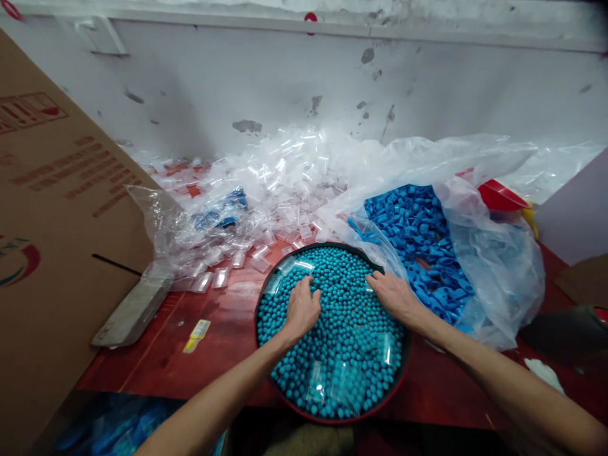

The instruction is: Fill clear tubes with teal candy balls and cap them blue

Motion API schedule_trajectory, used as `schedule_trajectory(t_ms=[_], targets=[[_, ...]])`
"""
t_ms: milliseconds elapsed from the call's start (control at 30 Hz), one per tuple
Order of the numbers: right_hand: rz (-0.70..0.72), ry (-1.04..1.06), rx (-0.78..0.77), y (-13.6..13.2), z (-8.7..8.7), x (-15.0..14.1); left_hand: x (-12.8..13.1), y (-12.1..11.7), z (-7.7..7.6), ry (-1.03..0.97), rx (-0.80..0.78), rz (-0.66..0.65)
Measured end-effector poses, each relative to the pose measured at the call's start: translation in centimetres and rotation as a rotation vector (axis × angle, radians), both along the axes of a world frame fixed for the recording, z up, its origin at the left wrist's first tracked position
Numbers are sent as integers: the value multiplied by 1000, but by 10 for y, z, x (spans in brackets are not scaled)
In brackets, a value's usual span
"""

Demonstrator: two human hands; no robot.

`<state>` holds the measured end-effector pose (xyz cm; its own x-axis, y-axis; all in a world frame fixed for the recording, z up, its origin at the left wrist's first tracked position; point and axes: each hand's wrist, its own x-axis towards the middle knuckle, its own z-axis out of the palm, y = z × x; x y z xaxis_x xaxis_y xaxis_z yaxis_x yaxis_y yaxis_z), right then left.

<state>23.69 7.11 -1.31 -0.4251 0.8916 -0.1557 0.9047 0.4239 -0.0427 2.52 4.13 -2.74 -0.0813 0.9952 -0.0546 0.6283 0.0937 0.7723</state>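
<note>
A round, dark-rimmed tray (407, 354) full of small teal balls (342, 329) sits at the table's front edge. Several clear plastic pieces (342, 380) lie on the balls. Over the left part of the tray is my left hand (303, 309), its fingers curled together just above the balls; whatever they may hold is hidden. My right hand (393, 294) reaches in across the right rim with its fingers pinched. A shiny clear bit shows at its fingertips, too small to make out.
Behind the tray spreads a heap of clear plastic pieces (285, 190). An open plastic bag (498, 278) of blue plastic parts (413, 234) lies to the right. A cardboard box (61, 209) stands at left beside a grey block (135, 310). A wall (213, 88) closes the back.
</note>
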Motion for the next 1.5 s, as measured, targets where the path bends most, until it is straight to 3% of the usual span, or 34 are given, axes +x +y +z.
schedule_trajectory(t_ms=[200,300,433,567,667,733,967,1067,1167,1233,1333,1367,1433,1500], targets=[[109,79,-59,5,-21,-40,11,14,-17,-108,-103,-12],[128,278,-151,6,-30,-55,13,16,-19,-191,-104,-1],[7,654,-343,7,-40,-48,0,12,-16,-287,-81,-17],[2,773,-402,7,-45,-40,-6,5,-17,-269,-12,-148],[91,736,-422,6,-40,-41,0,2,-20,-172,36,-269],[170,690,-403,5,-34,-42,5,1,-19,-133,40,-272],[261,391,-154,-32,-2,-42,-8,-20,4,-51,112,-352],[346,283,-206,-57,2,-43,-18,-37,7,-1,134,-385],[421,235,-316,-67,2,-41,-19,-53,0,80,101,-549],[474,263,-402,-61,4,-39,-17,-62,-7,151,63,-641],[496,274,-475,-34,14,-46,-13,-70,-12,200,34,-659],[457,262,-441,-22,17,-53,-12,-71,-11,195,38,-659],[321,276,-233,3,23,-75,-12,-69,-8,190,66,-626],[211,283,-20,27,23,-101,-17,-62,-2,253,118,-508]])
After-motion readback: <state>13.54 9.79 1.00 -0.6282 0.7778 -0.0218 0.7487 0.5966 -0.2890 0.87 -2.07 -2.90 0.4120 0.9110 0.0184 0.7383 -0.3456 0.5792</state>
